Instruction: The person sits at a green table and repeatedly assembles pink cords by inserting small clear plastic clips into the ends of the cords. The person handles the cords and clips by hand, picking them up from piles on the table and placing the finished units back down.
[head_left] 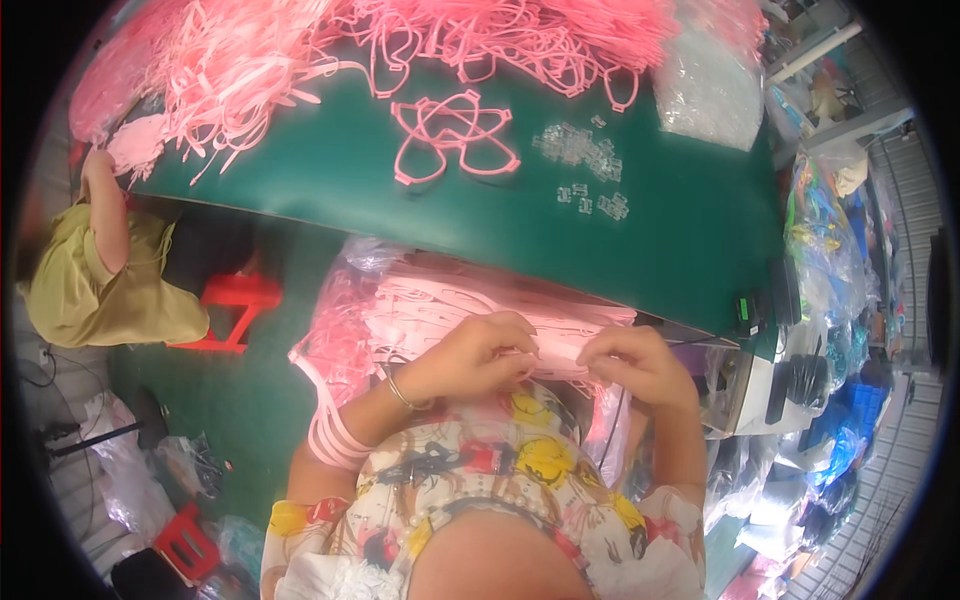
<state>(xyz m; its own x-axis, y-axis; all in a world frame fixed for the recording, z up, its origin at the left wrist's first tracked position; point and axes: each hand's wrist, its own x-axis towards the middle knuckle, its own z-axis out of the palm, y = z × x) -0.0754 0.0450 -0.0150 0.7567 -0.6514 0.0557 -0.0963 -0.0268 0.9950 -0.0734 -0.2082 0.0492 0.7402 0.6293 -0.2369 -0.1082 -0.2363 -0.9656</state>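
Note:
A large stack of flat pale pink straps (450,310) lies across my lap, just below the table edge. Over its front, my left hand (485,355) is closed, its fingertips pinched toward the middle. My right hand (640,365) faces it with thumb and fingers also closed together. A short pale pink strap (560,352) stretches between the two hands; my fingers cover its ends, and it blends with the stack behind. Several pink strap loops (335,430) hang over my left forearm, below a bracelet (400,390).
On the green table (300,180) lie interlinked pink strap loops (455,140), small clear plastic pieces (580,150), a pink strap heap (230,70) and a clear plastic bag (710,90). A person in olive clothing (100,280) sits at left near a red stool (235,305). Bagged goods (830,250) crowd the right.

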